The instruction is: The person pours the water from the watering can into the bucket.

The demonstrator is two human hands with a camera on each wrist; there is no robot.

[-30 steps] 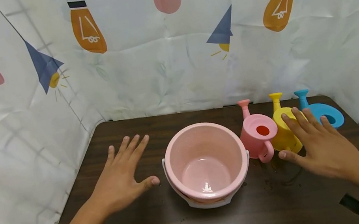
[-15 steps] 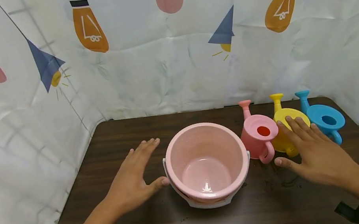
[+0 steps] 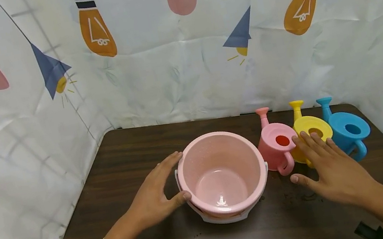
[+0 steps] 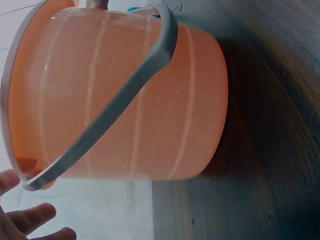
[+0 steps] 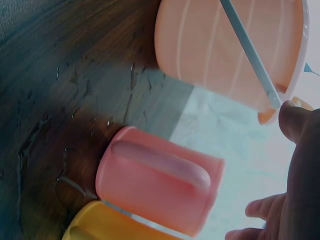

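A pink bucket (image 3: 227, 211) stands upright mid-table, its white handle (image 4: 115, 110) hanging down against the side. My left hand (image 3: 155, 196) is at the bucket's left rim, thumb and fingers spread and fairly straight; whether they touch the rim I cannot tell. My right hand (image 3: 333, 171) hovers, fingers extended and holding nothing, in front of the yellow watering can (image 3: 311, 124), partly covering it. Left of that can is a pink watering can (image 3: 272, 139), close to the bucket, and right of it a blue watering can (image 3: 353, 121).
The dark wooden table (image 3: 131, 147) has wet streaks in front of the pink and yellow cans. A white printed curtain (image 3: 153, 79) hangs behind and along the sides of the table.
My left hand has moved right, from beside the bucket to its left rim. My right hand has shifted slightly left and nearer, uncovering more of the blue and yellow watering cans.
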